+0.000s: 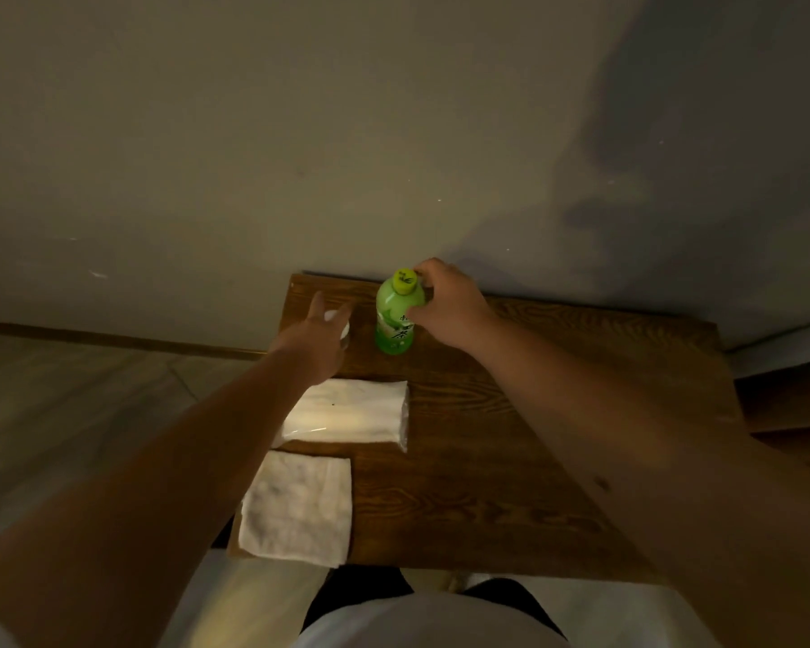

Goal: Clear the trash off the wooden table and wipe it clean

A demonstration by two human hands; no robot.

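Green tea bottle (396, 315) upright at table (557, 413) far edge; right hand (445, 304) curled round its neck; left hand (316, 336) spread wide over small white item (342, 322); clearing step; next lift both; cloth (295, 507) near-left.

Wooden worktop (534, 460) against wall. Green bottle (396, 320) upright at far edge; right hand (445, 304) curled round its neck and shoulder. Left hand (316, 339) spread over small white object (342, 322), contact unclear. Tissue pack (351, 411) mid-left; white cloth (298, 507) near left corner.
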